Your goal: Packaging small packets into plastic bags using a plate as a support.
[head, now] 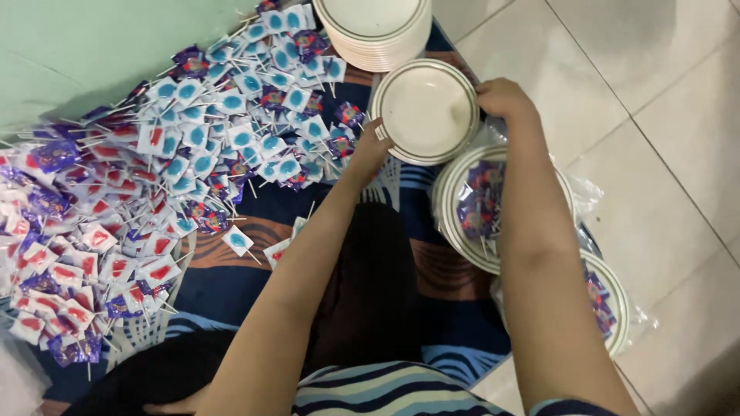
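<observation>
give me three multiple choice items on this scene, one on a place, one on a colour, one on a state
1. Where is the stack of plates?
A. at the top, beyond the held plate
B. on the person's lap
C. on the bare tiles at right

2. What colour is the rim line of the held plate?
A. red
B. dark green
C. yellow

3. How is the held plate?
A. full of lollipops
B. broken
C. empty

Answers:
1. A: it sits above the held plate by the wall.
2. B: a thin dark green ring circles the rim.
3. C: its white face is bare, gripped by left hand and right hand.
</observation>
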